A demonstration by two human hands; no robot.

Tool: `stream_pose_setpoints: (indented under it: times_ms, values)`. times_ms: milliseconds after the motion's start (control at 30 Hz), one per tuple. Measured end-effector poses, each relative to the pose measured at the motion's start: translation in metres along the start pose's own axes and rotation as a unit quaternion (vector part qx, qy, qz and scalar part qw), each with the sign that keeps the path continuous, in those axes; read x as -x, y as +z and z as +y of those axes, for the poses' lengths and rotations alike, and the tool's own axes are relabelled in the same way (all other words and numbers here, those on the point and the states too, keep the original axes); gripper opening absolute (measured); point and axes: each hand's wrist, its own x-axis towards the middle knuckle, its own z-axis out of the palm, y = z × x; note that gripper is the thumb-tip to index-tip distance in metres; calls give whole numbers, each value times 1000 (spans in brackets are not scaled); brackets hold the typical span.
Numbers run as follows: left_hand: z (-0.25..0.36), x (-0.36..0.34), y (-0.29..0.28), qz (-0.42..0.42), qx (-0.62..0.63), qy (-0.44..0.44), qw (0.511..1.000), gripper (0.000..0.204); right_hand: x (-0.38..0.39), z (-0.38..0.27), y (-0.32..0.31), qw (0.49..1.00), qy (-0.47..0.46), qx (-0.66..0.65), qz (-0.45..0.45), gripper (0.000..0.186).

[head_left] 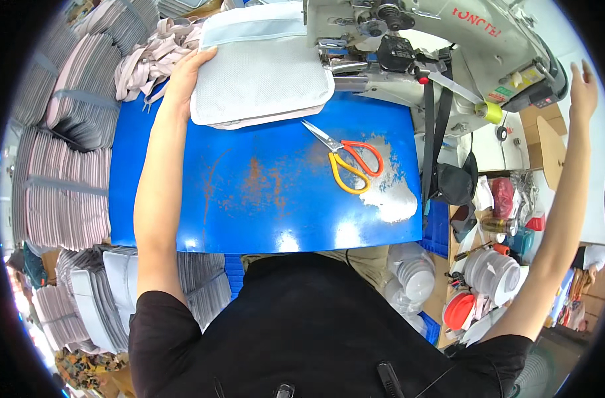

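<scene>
Works at a blue table (242,225), glossy with white glare along the near edge, scuffed rusty brown in the middle and worn to a pale patch at the right; sits in a crowded room, hemmed in at the left by stacks (70,192) of thin pale pieces tied with grey bands; grips the pouch (262,79) by its left edge with the left hand (188,73), thumb over the face; holds it flat at the far side of the table, close against the sewing machine (475,33); looks pale grey, finely meshed, round-cornered, with a smooth bluish band across the far end and a pinkish edge along the near side; disappears at its far right corner behind the machine's head; raises the right hand (584,93) far out beyond the machine's right end, fingers extended, nothing visible in them; cannot tell whether touching the machine; just below the pouch, scissors (334,142) with red and yellow handles, blades slightly parted; behind the left hand, a heap of pale straps (160,56); right of the table, black straps (441,119) hanging, then clear tubs (418,282) and a red lid (458,310) lower down; across the table's left side, the left forearm, hiding part of the surface.
</scene>
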Motion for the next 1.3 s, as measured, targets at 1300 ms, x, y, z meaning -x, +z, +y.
stream_pose_setpoints:
  times_ms: [1300]
  values:
    - [-76, 181, -48, 212, -50, 40, 975, 50, 392, -413, 24, 688, 134, -358, -617, 72]
